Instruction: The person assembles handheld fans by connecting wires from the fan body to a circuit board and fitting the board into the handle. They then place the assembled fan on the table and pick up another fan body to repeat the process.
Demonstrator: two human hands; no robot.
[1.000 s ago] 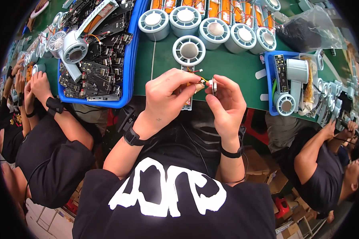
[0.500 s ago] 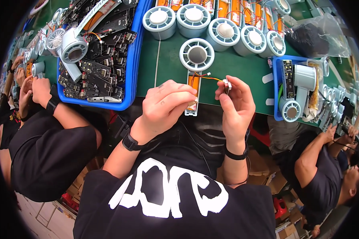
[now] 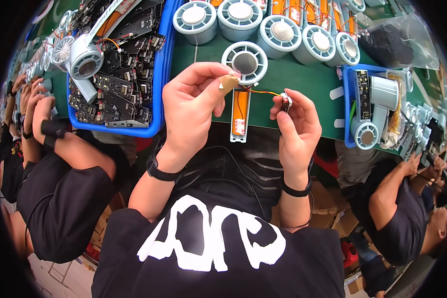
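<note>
A light-blue handheld fan body lies before me, its round ringed head (image 3: 245,63) at the far end and its open handle (image 3: 240,130) toward me. An orange battery (image 3: 241,107) fills the handle. My left hand (image 3: 191,107) is raised left of the fan head, thumb and forefinger pinched together. Beige wrap covers the thumb tip, and a small white bit shows at the fingertips; what they pinch is mostly hidden. To the right of the handle, my right hand (image 3: 300,116) grips a small circuit board (image 3: 286,103) on edge. Thin red and yellow wires (image 3: 265,92) link it to the fan.
A blue bin (image 3: 159,107) of black circuit boards stands at left, with another fan on top. Several fan bodies (image 3: 280,37) line the back. At right are a smaller blue bin (image 3: 350,131) and a clear bag (image 3: 417,42). Co-workers sit on both sides.
My left hand has lifted away from the handle's near end toward the fan head, uncovering the battery. My right hand still holds the circuit board, nearly in place.
</note>
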